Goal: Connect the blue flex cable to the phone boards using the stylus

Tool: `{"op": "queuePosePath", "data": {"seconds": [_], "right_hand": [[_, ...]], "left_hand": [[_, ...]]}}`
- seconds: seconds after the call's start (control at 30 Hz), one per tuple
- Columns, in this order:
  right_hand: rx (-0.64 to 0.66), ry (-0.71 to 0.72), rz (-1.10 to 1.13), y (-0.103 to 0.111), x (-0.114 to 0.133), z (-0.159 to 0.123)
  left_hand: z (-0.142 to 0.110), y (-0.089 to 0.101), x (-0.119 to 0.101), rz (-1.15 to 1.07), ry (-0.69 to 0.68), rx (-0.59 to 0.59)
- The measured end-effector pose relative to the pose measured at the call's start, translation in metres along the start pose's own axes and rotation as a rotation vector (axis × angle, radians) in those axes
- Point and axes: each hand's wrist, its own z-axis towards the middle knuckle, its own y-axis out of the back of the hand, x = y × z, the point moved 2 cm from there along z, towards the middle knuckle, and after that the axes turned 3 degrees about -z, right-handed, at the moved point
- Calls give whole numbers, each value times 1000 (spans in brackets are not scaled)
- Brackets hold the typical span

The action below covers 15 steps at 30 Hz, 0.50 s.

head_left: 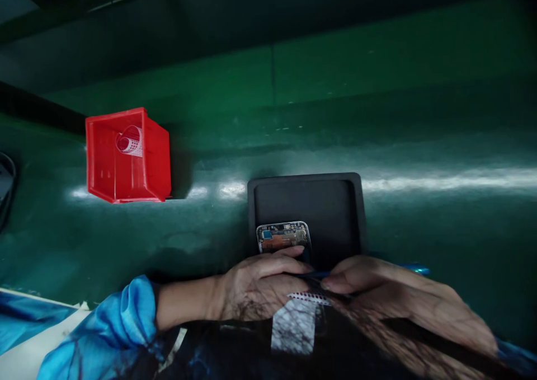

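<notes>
An opened phone [283, 236], its circuit board and a copper-coloured area showing, lies at the left of a black tray [305, 177]. My left hand [266, 287] is closed over its lower part, hiding most of that end. In my right hand [377, 285] is a thin blue tool [416, 269], pinched between thumb and fingers. The tool's blue end sticks out at the right, and its tip points toward my left fingers. Just below the left fingertips shows a white strip with red dots [309, 298]; I cannot tell which hand touches it.
A red plastic bin [157, 159] stands at the left on the green work surface [218, 217], with a curled white dotted strip [133, 142] inside. A dark object [5, 187] is cut off at the left edge. Strands of hair partly cover the lower view.
</notes>
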Motion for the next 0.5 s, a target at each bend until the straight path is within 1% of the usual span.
{"op": "queuePosePath", "data": {"seconds": [0.13,0.17,0.27,0.33,0.43,0.5], "right_hand": [[24,-10,-77,5,1,6],[51,7,-80,7,-2,6],[210,79,-96,16,-13,0],[292,101,-123,20,-19,-3],[258,127,-119,20,-17,-2],[216,136,-124,15,-11,1]], "left_hand": [[-3,1,5,-2,11,16],[-5,0,6,10,6,22],[-5,-2,10,83,-42,16],[-2,-2,8,121,-99,-28],[4,-1,2,148,-158,-104],[6,0,1,142,-157,-107]]}}
